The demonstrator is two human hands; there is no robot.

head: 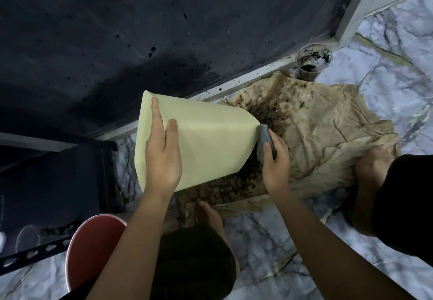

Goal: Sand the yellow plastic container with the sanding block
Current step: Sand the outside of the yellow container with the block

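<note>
Yellow plastic container (206, 140), tapered and smooth, sits tilted over a stained tan paper sheet (316, 135) spread on the marble-patterned floor (386, 70). The left hand (162, 156) lies flat on its upper face, fingers spread and pressing. The right hand (275, 161) is clamped around a grey sanding block (264, 140), which touches the container's right edge. Behind the paper stands a dirty clear cup (311, 61) by the white frame (246, 79). A red round stool (91, 248) is near the left forearm.
</note>
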